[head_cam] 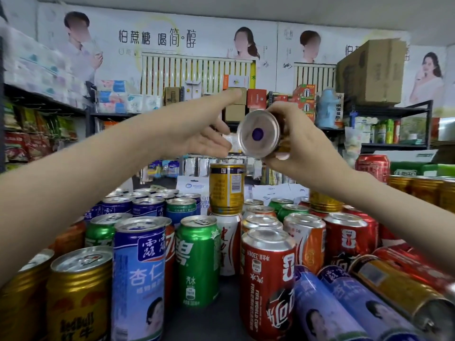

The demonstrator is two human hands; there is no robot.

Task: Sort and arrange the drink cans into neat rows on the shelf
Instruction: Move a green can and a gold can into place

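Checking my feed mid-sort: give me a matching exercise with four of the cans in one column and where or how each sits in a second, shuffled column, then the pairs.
Cans
1. can with the purple dot
2. yellow can
3. front green can
4. gold can at lower right

States
A. lying on its side
B. stacked on a white can
C. gripped in the right hand, base toward the camera
D. standing upright, pull tab on top

Pairs: 1-C, 2-B, 3-D, 4-A

The gold can (78, 303) reads "RedBull", the red can (268, 279) "FIFA WORLD CUP".
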